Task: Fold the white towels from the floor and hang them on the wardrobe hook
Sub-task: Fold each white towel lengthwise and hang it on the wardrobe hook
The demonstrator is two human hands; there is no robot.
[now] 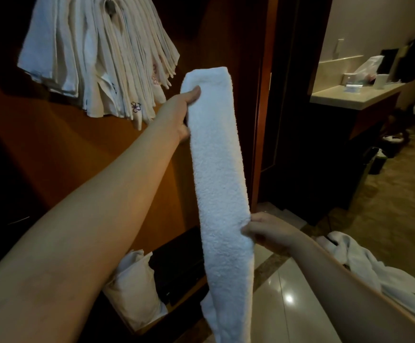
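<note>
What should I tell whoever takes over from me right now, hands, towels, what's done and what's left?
Left hand grips the folded towel near its top; right hand pinches it lower down.
Done: a bunch of hung towels hangs at upper left in the wardrobe.
Left: hang this towel, then fold and hang the crumpled towels on the floor at right.

- left hand (185, 112): bare, no glove, no watch or band at the wrist
- left forearm (83, 214): bare all the way to frame edge, no sleeve in view
- right hand (269, 235): bare; small glint on one finger, maybe a ring, can't tell
- right forearm (354, 288): bare, no sleeve showing
</note>
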